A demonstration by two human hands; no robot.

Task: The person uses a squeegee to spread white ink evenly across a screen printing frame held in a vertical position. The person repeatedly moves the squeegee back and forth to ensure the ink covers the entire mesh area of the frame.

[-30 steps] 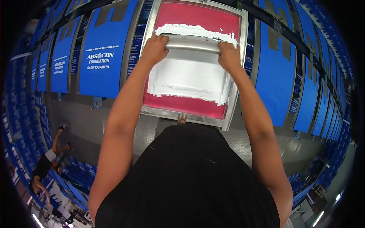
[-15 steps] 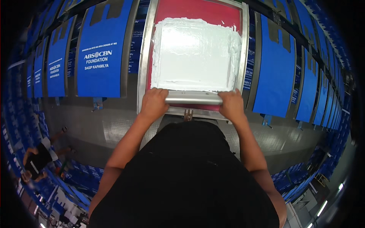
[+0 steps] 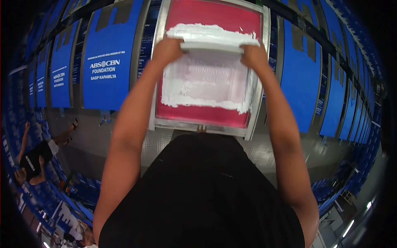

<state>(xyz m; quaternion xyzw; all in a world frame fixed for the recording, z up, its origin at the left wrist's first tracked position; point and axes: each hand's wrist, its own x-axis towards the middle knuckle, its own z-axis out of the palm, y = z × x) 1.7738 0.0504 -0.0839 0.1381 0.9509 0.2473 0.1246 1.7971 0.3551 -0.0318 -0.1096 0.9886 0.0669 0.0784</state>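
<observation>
A wide squeegee (image 3: 211, 48) with a pale metal handle lies crosswise on a screen-printing frame (image 3: 152, 122). My left hand (image 3: 168, 51) is closed round its left end, and my right hand (image 3: 254, 56) grips its right end. Beyond the squeegee, a ridge of white ink (image 3: 198, 30) rests on the red mesh (image 3: 215, 11). On the near side the mesh is scraped thin, and faint lettering shows through it. More white ink (image 3: 182, 99) is left in a ragged band toward the near edge. The squeegee's blade is hidden under its handle.
Blue printed fabric panels (image 3: 108, 49) on boards line up to the left. More blue panels (image 3: 298, 82) run along the right. A small metal clamp (image 3: 202, 129) sits at the frame's near edge. At lower left, another person (image 3: 37, 159) is on the grey walkway.
Both my hands have moved away from me with the squeegee, from the frame's near end to the far part. The thick white ink in the middle has been scraped thin.
</observation>
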